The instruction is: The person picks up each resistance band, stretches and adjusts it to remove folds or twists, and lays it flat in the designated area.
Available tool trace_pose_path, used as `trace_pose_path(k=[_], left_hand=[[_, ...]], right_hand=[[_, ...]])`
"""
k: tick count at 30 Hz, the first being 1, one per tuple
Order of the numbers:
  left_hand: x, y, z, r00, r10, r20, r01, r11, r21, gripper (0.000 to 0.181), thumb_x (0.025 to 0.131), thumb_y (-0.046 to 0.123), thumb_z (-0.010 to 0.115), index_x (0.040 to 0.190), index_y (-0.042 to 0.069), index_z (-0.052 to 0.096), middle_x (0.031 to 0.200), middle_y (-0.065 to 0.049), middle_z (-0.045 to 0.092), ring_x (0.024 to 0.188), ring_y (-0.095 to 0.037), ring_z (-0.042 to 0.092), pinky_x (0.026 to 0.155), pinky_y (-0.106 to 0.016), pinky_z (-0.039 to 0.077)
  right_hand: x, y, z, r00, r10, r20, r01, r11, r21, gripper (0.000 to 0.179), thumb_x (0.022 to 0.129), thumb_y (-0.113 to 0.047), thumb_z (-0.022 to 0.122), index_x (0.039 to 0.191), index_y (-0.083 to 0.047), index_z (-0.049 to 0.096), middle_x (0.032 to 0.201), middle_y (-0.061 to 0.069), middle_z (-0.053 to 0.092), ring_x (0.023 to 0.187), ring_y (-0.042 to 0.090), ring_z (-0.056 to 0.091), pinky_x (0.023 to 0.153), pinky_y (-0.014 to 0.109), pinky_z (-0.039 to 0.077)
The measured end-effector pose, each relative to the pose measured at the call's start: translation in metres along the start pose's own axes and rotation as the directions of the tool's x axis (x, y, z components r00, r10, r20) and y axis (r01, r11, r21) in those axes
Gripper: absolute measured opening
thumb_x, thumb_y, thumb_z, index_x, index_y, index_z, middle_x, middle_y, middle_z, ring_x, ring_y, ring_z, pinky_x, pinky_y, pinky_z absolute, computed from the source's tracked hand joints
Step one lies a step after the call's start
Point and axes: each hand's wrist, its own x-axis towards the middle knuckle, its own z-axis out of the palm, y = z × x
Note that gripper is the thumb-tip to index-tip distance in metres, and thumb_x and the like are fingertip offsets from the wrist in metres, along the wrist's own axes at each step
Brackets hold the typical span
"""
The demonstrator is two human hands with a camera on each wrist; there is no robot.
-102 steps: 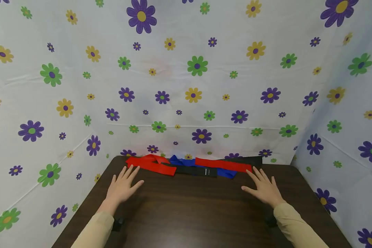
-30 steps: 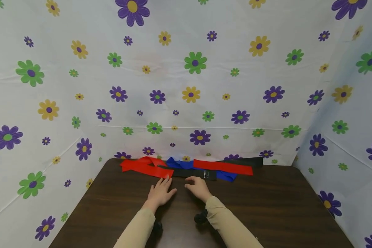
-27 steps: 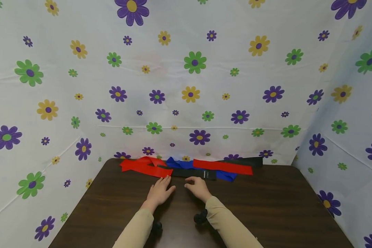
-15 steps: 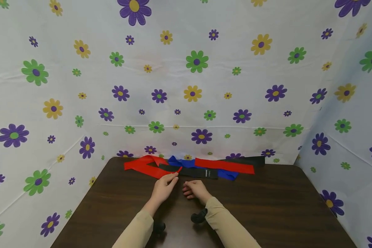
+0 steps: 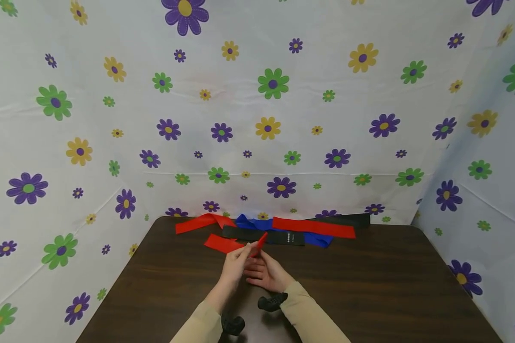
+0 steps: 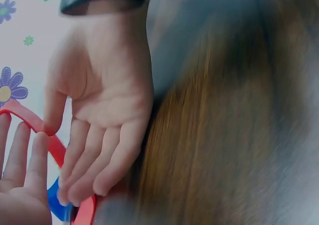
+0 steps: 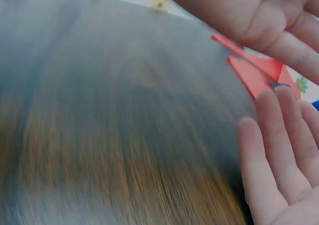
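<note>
In the head view my left hand [image 5: 236, 267] pinches a red resistance band [image 5: 221, 243] between thumb and fingers, its end raised off the table. The left wrist view shows that thumb [image 6: 54, 113] against the red band, the other fingers extended. Beside it, my right hand [image 5: 271, 274] has its thumb near the raised end; contact there is unclear. Its fingers [image 7: 271, 120] look extended in the right wrist view. Another red stretch [image 5: 199, 222] lies behind; whether it joins the held band cannot be told.
A black band [image 5: 262, 235] with white dots, a blue band [image 5: 317, 239], another red band [image 5: 313, 227] and a further black strip [image 5: 356, 220] overlap along the back of the dark wooden table [image 5: 369, 276]. Flower-printed sheets [image 5: 257, 105] enclose the back and sides.
From flat over the red band's end, my left hand has pinched it, raised it and drawn it nearer and rightward. My right hand came inward early and now meets the left, fingers more extended.
</note>
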Motion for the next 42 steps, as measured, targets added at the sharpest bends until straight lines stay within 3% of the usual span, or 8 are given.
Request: trace_pose_path(k=[5, 10, 14, 18, 23, 28, 38, 42], left_hand=[[0.002, -0.015, 0.001, 0.987, -0.056, -0.151, 0.018, 0.970, -0.243, 0.047, 0.096, 0.026, 0.062, 0.124, -0.011, 0.059, 0.115, -0.022, 0.065, 0.106, -0.030, 0.065, 0.089, -0.038, 0.052], [0.002, -0.022, -0.001, 0.930, -0.155, -0.332, -0.001, 0.906, -0.423, 0.042, 0.089, 0.017, 0.071, 0.117, -0.013, 0.062, 0.098, -0.014, 0.070, 0.090, -0.022, 0.069, 0.082, -0.033, 0.055], [0.002, -0.029, -0.003, 0.893, -0.187, -0.409, -0.025, 0.888, -0.460, 0.027, 0.087, 0.012, 0.073, 0.104, -0.008, 0.067, 0.087, -0.010, 0.069, 0.080, -0.020, 0.069, 0.075, -0.030, 0.056], [0.000, -0.032, -0.002, 0.877, -0.177, -0.446, -0.040, 0.899, -0.436, 0.014, 0.086, 0.011, 0.074, 0.090, 0.001, 0.064, 0.080, -0.006, 0.066, 0.072, -0.017, 0.066, 0.071, -0.029, 0.057], [-0.005, -0.035, -0.002, 0.902, -0.166, -0.398, -0.006, 0.918, -0.396, 0.026, 0.091, 0.011, 0.068, 0.110, -0.001, 0.056, 0.084, -0.006, 0.062, 0.074, -0.017, 0.064, 0.072, -0.030, 0.056], [-0.012, -0.039, -0.001, 0.933, -0.169, -0.317, 0.051, 0.936, -0.349, 0.042, 0.097, 0.008, 0.056, 0.136, -0.006, 0.046, 0.111, -0.017, 0.057, 0.084, -0.020, 0.063, 0.076, -0.033, 0.057], [-0.019, -0.048, -0.003, 0.934, -0.178, -0.308, 0.085, 0.953, -0.291, 0.017, 0.092, 0.000, 0.043, 0.103, -0.008, 0.054, 0.083, -0.012, 0.055, 0.067, -0.020, 0.058, 0.069, -0.037, 0.058], [-0.020, -0.052, -0.009, 0.945, -0.216, -0.246, 0.141, 0.947, -0.289, 0.015, 0.092, 0.001, 0.041, 0.100, -0.006, 0.051, 0.079, -0.010, 0.054, 0.068, -0.018, 0.059, 0.070, -0.037, 0.058]], right_hand=[[0.003, 0.006, 0.000, 0.995, -0.031, -0.093, 0.043, 0.990, 0.135, 0.038, 0.104, -0.041, 0.040, 0.112, -0.008, 0.057, 0.105, 0.002, 0.066, 0.101, 0.018, 0.063, 0.104, 0.045, 0.039], [0.006, 0.012, 0.005, 0.983, -0.022, -0.181, 0.065, 0.970, 0.235, 0.031, 0.101, -0.032, 0.050, 0.118, -0.007, 0.055, 0.101, 0.000, 0.068, 0.097, 0.016, 0.063, 0.100, 0.039, 0.044], [0.008, 0.015, 0.010, 0.977, -0.019, -0.215, 0.077, 0.962, 0.262, 0.028, 0.100, -0.028, 0.054, 0.117, -0.006, 0.055, 0.099, 0.002, 0.069, 0.093, 0.016, 0.063, 0.099, 0.039, 0.045], [0.008, 0.017, 0.014, 0.974, -0.047, -0.222, 0.103, 0.964, 0.247, 0.024, 0.101, -0.024, 0.052, 0.117, -0.006, 0.053, 0.098, 0.003, 0.067, 0.093, 0.017, 0.063, 0.102, 0.042, 0.042], [0.009, 0.018, 0.014, 0.982, -0.076, -0.174, 0.115, 0.967, 0.226, 0.044, 0.102, -0.024, 0.048, 0.137, 0.001, 0.040, 0.115, 0.011, 0.064, 0.101, 0.019, 0.063, 0.105, 0.044, 0.038], [0.010, 0.020, 0.010, 0.988, -0.104, -0.114, 0.127, 0.966, 0.223, 0.057, 0.104, -0.026, 0.043, 0.150, 0.002, 0.024, 0.145, 0.019, 0.044, 0.112, 0.019, 0.058, 0.104, 0.039, 0.040], [0.001, 0.020, -0.002, 0.963, -0.216, -0.159, 0.254, 0.924, 0.287, 0.062, 0.104, -0.029, 0.039, 0.153, -0.001, 0.013, 0.158, 0.019, 0.017, 0.143, 0.033, 0.023, 0.113, 0.046, 0.025], [-0.002, 0.020, -0.007, 0.963, -0.236, -0.129, 0.263, 0.926, 0.270, 0.061, 0.105, -0.027, 0.036, 0.153, -0.002, 0.009, 0.159, 0.019, 0.012, 0.143, 0.033, 0.021, 0.112, 0.046, 0.026]])
